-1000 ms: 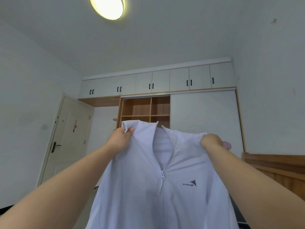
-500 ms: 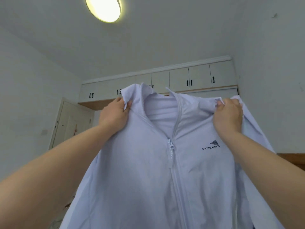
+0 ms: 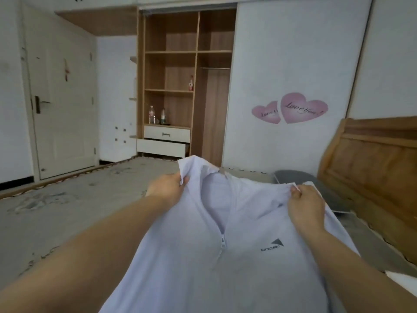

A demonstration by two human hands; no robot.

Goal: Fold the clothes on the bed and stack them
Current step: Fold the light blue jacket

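The jacket (image 3: 203, 256) hangs over the bed (image 3: 67, 211), pillow (image 3: 293, 177) behind, headboard (image 3: 372, 163) right.

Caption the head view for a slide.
Both hands, left hand and right hand, grip a white zip jacket by its shoulders over the bed.

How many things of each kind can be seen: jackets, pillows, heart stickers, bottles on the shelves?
Jackets: 1
Pillows: 1
Heart stickers: 2
Bottles: 3
Total: 7
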